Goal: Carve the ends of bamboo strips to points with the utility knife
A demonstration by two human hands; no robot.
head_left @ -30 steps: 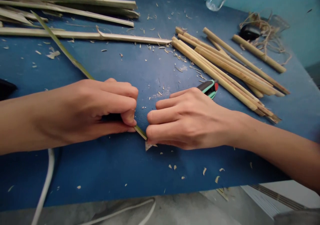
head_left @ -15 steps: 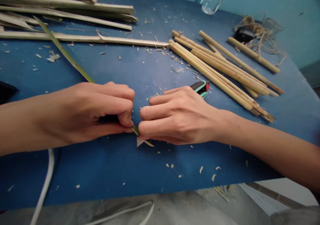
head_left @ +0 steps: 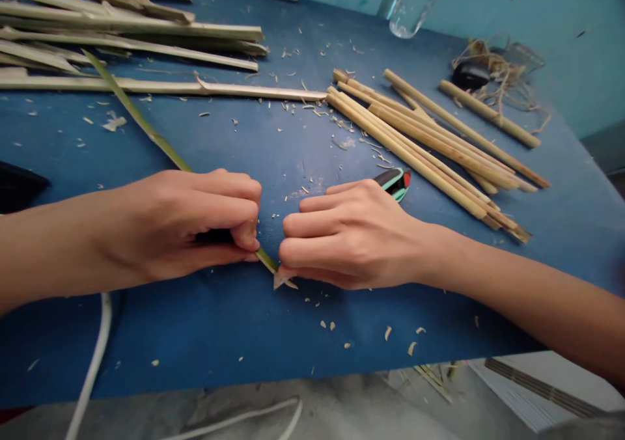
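In the head view, the left hand [head_left: 195, 215] pinches a green strip [head_left: 146, 127] slanting over the blue desk [head_left: 195, 336]; the right hand [head_left: 351, 238] grasps a black-and-teal tool [head_left: 398, 183] at its near end. Shavings [head_left: 412, 348] litter the surface beside a turquoise wall [head_left: 561, 49].

On the table [head_left: 205, 342], split bamboo pieces [head_left: 146, 30] lie far left, bamboo sticks [head_left: 430, 138] right, twine [head_left: 510, 83] behind them. A bamboo strip [head_left: 139, 120] slants back leftward from the left hand [head_left: 205, 215]; a knife [head_left: 401, 181] lies under the right hand [head_left: 346, 235], before the sticks.
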